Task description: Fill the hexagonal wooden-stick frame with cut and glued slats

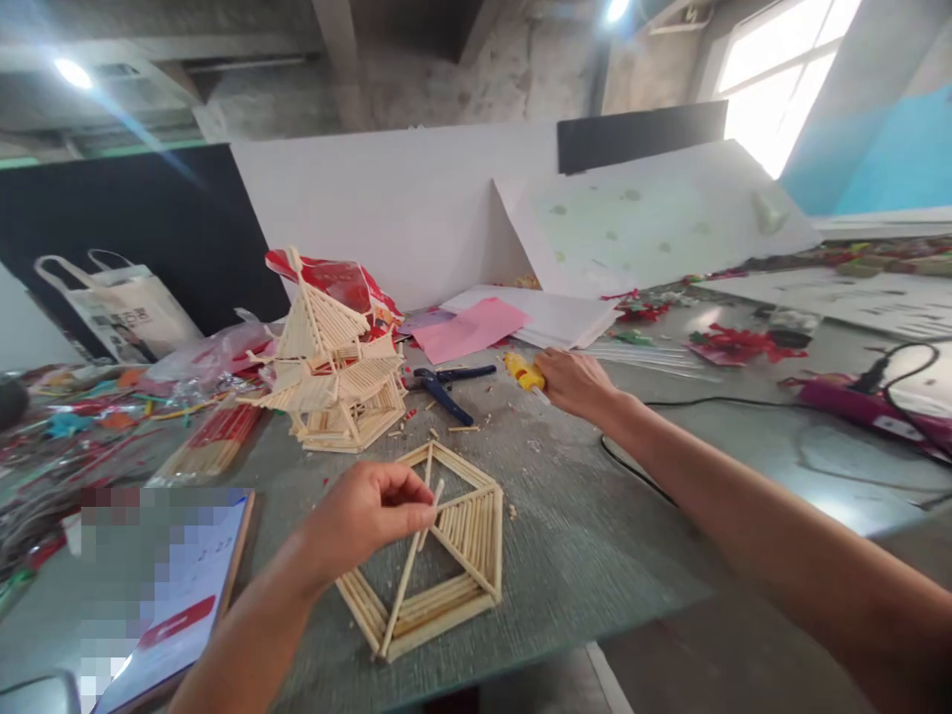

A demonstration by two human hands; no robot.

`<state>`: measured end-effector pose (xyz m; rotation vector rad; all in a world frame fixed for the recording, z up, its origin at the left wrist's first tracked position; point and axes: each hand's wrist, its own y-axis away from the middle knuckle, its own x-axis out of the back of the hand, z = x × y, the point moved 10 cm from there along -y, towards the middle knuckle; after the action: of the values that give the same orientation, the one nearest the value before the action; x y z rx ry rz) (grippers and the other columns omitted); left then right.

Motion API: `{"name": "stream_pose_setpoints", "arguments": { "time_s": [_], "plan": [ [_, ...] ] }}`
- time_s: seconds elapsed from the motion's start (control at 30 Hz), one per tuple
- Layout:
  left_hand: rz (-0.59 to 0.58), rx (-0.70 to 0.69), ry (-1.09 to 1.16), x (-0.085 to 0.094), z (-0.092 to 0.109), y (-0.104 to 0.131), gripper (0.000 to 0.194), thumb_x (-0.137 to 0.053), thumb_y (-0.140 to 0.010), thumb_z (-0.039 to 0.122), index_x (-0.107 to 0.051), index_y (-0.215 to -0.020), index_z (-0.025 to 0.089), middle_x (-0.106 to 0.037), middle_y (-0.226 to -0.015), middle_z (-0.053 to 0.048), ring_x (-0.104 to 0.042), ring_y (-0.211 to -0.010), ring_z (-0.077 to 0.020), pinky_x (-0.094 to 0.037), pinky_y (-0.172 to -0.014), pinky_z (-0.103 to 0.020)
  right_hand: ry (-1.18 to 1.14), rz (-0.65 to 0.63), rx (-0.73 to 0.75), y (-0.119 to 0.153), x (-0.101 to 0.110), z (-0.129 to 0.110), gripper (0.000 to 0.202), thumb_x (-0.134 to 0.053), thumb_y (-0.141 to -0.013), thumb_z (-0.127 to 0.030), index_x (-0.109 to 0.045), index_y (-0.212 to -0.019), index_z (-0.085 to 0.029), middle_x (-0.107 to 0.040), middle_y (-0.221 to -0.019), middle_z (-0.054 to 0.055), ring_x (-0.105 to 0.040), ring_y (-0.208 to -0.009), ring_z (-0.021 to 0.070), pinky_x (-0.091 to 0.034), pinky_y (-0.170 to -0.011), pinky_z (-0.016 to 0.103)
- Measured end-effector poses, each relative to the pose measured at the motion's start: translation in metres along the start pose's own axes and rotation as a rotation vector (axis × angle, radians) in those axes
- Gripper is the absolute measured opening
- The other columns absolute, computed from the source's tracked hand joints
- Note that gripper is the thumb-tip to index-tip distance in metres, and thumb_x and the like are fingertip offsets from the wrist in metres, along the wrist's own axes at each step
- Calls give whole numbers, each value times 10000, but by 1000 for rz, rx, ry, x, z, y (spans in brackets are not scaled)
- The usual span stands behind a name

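My left hand (357, 521) pinches a short wooden stick (438, 490) between thumb and fingertips, above a hexagonal wooden stick frame (499, 540). Spokes divide the frame, and rows of sticks fill one wedge and parts of others. My hand hides some of its left side. Farther off, my right hand (572, 382) is closed around a yellow hot glue gun (525, 373), just over or on the table. Blue-handled cutters (446, 397) lie to the left of the glue gun. A pagoda-like model of sticks (334, 372) stands behind the frame.
A tablet (197, 585) lies at the lower left, near bundled sticks (212, 436) in a packet. Pink paper (472, 330) and white sheets lie at the back. A black cable (714, 402) runs right towards a purple power strip (855, 402). Red craft scraps (748, 344) are scattered there.
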<state>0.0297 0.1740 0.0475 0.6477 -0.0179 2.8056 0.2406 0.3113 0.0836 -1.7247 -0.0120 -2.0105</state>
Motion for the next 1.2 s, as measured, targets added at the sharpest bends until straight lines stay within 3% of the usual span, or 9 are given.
{"name": "stream_pose_setpoints", "arguments": {
  "time_s": [0.17, 0.43, 0.93, 1.2],
  "plan": [
    [-146, -9, -380, -20, 0, 6, 119, -583, -675, 267, -677, -678, 193, -622, -600, 11, -516, -546, -112, -349, -500, -203, -25, -75, 31, -7, -25, 3, 284, -398, -823, -332, -560, -918, -119, -598, -912, 127, -563, -790, 227, -315, -596, 280],
    [-369, -3, -492, -36, -12, 8, 173, -541, -703, 259, -676, -771, 176, -664, -727, -7, -560, -643, -115, -394, -583, -217, 7, -141, 123, -11, -43, -6, 278, -423, -816, -343, -583, -886, -126, -589, -919, 140, -553, -829, 237, -337, -643, 286],
    [-403, -88, -647, -44, -16, 7, 219, -479, -700, 195, -681, -786, 203, -681, -815, -4, -581, -694, -124, -389, -625, -233, -42, -148, 217, -10, -46, -11, 223, -429, -783, -269, -539, -910, -123, -565, -910, 133, -513, -829, 208, -311, -674, 271],
    [-396, -58, -648, -45, -13, 10, 178, -466, -672, 166, -626, -742, 200, -618, -664, 38, -523, -590, -86, -335, -541, -207, -76, -169, 220, -8, -42, -15, 231, -441, -780, -248, -535, -927, -96, -562, -919, 155, -509, -834, 219, -303, -681, 280]
  ]
}}
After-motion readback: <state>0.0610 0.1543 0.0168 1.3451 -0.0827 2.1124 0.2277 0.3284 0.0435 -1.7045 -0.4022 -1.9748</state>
